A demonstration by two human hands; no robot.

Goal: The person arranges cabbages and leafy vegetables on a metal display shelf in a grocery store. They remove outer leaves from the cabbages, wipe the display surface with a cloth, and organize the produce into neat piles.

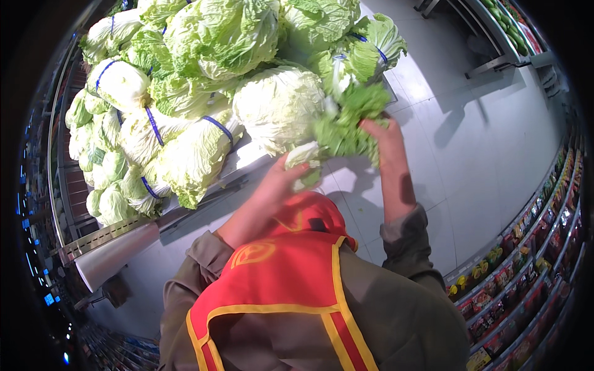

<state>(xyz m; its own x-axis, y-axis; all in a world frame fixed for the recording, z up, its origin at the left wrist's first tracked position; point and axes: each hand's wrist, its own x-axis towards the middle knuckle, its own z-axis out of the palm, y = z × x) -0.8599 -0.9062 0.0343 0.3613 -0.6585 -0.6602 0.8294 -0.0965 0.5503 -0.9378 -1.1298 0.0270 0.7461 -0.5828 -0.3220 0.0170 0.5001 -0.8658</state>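
In my left hand is a small pale cabbage piece, gripped between thumb and fingers. My right hand grips a loose green leafy bunch, blurred by motion. A large Chinese cabbage without a visible band lies just beyond my hands, at the stand's near edge. Behind it and to the left, Chinese cabbages are heaped, several bound with blue bands. One banded leafy cabbage lies at the heap's right end, above my right hand.
A metal display stand carries the heap, with a white roll at its lower left corner. Shelves of packaged goods curve along the right. Another produce stand is at the upper right. Pale tiled floor lies between.
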